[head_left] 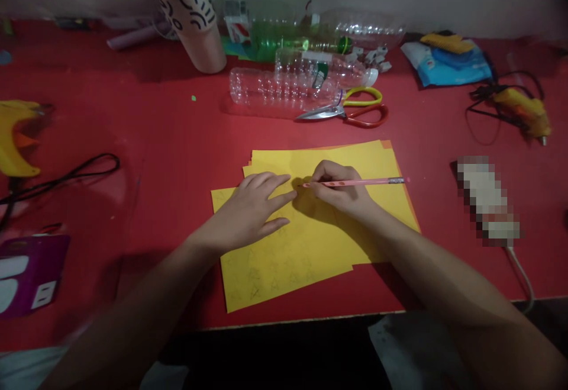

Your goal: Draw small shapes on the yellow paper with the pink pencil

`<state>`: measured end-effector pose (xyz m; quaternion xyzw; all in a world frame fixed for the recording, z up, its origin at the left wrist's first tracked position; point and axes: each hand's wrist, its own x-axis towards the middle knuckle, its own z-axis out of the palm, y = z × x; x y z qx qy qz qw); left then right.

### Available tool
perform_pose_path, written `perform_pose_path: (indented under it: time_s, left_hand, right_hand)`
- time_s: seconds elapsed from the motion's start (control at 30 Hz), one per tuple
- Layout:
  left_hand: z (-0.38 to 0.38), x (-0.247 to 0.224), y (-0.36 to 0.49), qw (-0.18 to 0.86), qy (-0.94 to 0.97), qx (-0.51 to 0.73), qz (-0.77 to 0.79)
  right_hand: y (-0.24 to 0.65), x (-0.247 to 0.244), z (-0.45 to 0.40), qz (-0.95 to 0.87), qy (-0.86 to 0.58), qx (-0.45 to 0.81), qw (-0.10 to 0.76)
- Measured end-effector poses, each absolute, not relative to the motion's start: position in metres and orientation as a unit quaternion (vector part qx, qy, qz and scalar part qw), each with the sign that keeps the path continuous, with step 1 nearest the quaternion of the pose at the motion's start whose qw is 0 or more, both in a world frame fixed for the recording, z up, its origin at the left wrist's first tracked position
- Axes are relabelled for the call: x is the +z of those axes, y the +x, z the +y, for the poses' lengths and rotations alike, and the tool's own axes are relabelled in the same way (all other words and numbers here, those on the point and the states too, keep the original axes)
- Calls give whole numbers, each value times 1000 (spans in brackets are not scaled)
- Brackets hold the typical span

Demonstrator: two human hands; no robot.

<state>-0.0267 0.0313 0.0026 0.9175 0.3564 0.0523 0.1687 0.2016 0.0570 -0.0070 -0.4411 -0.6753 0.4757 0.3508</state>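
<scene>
Several sheets of yellow paper (337, 242) lie overlapped in front of me, with orange edges showing beneath at the right. Rows of small pencilled stars mark the lower left of the top sheet. My left hand (255, 209) rests flat on the paper, its fingers spread. In my right hand (341, 189) is a pink pencil (368, 182), pinched near its point, the eraser end toward the right. Its tip meets the paper, or hovers just over it, close to my left fingertips.
Scissors (341, 112) with yellow and red handles lie beyond the paper, by clear plastic bottles (284, 88). A tall cup (190, 23) stands behind. Yellow glue guns (523, 109) are at both sides. A purple box (33, 271) sits left, a blurred corded object (488, 200) right.
</scene>
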Motion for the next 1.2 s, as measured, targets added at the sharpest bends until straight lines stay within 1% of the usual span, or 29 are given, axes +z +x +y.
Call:
perform_pose_path:
  time_s: [0.57,1.2]
  left_hand:
    - [30,2,-27,149,922,62,353]
    - [30,0,-28,142,923,66,351]
  right_hand:
    - [203,-10,58,-683,-434,475,346]
    - [200,-8,56,-656,-499,444,353]
